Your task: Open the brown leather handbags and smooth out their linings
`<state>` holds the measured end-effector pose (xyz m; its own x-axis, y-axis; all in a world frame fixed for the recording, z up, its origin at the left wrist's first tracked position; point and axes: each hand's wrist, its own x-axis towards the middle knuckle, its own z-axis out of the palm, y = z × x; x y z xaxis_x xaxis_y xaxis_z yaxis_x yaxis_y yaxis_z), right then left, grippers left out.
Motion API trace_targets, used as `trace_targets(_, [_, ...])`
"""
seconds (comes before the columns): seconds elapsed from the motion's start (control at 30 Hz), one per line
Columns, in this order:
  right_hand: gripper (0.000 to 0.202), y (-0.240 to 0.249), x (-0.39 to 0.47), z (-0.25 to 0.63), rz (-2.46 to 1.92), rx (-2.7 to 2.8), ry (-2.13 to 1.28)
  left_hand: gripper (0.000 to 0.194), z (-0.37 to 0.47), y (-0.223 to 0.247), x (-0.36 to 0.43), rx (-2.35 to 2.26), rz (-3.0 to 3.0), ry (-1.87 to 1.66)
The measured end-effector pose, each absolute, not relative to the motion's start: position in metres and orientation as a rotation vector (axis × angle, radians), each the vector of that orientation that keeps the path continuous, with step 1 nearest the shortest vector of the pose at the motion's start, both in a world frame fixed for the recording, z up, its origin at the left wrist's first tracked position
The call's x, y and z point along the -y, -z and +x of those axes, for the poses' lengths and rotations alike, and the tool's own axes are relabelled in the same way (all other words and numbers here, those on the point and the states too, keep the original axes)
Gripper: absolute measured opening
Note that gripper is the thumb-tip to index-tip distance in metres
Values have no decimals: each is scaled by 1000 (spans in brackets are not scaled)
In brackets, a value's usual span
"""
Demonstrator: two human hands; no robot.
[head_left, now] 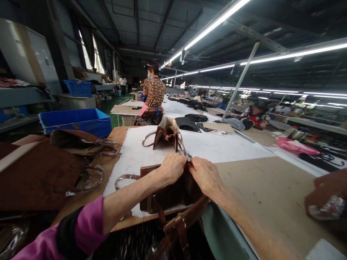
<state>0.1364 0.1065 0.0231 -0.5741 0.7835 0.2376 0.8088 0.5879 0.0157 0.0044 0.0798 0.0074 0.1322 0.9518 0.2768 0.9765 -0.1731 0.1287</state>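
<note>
A brown leather handbag (187, 213) lies at the near edge of the table, partly hanging over it, with straps and a buckle toward me. My left hand (175, 168) and my right hand (204, 173) are closed side by side on the bag's far upper edge, thumbs close together. The exact bit of edge they pinch is hidden by the fingers. A plastic-wrapped handle (127, 177) sticks out on the bag's left. Just beyond my hands, a second brown handbag (166, 135) stands upright and open on white paper.
More brown bags (40, 173) are piled at the left, near a blue crate (76, 121). Tan board (260, 191) covers the table's right side; another wrapped bag (328, 198) sits at the right edge. Dark pieces (187, 122) lie farther back. A co-worker (154, 92) in a patterned top is ahead.
</note>
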Motion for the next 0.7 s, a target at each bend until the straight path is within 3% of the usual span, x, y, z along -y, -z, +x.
trace_targets(0.1, [20, -24, -103, 148, -1125, 2631, 30, 20, 3, -12, -82, 2051, -2280, 477])
trace_targets(0.2, [35, -23, -93, 164, -1042, 2515, -84, 18, 3, -15, -82, 2065, -2303, 486])
trace_targets(0.4, [69, -10, -76, 187, -1501, 2165, -439, 18, 8, -19, -81, 1972, -2366, 395])
trace_targets(0.57, [33, -11, -88, 199, -1442, 2337, -611, 13, 2, -28, -74, 1978, -2429, 410])
trace_targets(0.7, [29, -27, -117, 198, -1326, 2516, -553, 14, -9, -40, -64, 1958, -2491, 444])
